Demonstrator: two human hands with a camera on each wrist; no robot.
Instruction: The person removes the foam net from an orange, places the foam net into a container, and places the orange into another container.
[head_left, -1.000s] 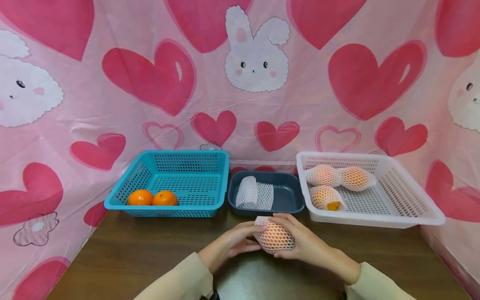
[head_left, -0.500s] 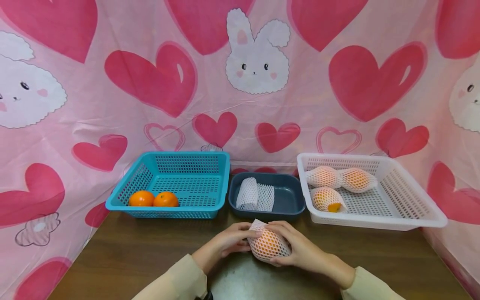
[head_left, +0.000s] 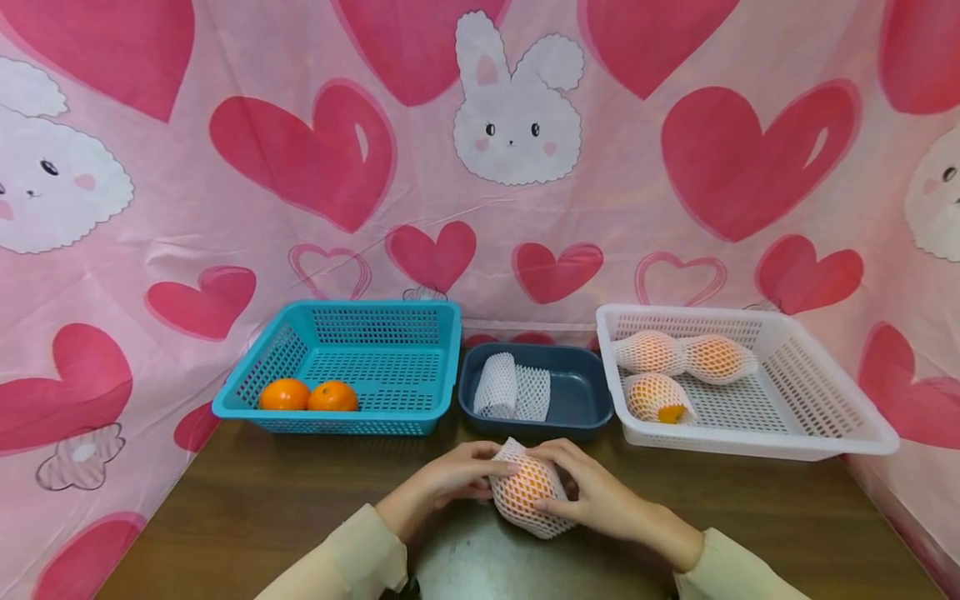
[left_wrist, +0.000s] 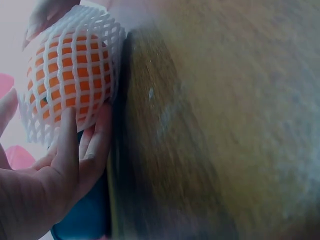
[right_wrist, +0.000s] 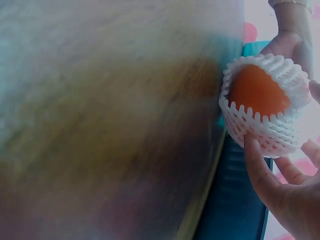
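Holding orange (right_wrist: 259, 92), sleeved in white foam net (right_wrist: 265, 134), clamped by thumb and fingers of both left hand (head_left: 456, 475) and right hand (head_left: 600, 493), over brown table (head_left: 300, 492) just in front of dark blue tray (head_left: 576, 392).

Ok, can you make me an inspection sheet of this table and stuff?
Surface: dark brown wooden table, shiny near the person.
Job's things: round orange fruit in white foam net, one end open; two round bare oranges in teal rectangular plastic basket; three netted oranges in white rectangular plastic basket; white foam netting in dark blue rectangular tray.
Clutter: nothing seen.
Left grip: holds the netted fruit.
Right grip: holds its other side.
Cables: nothing seen.
Surroundings: pink cloth with red hearts and white rabbits, behind.
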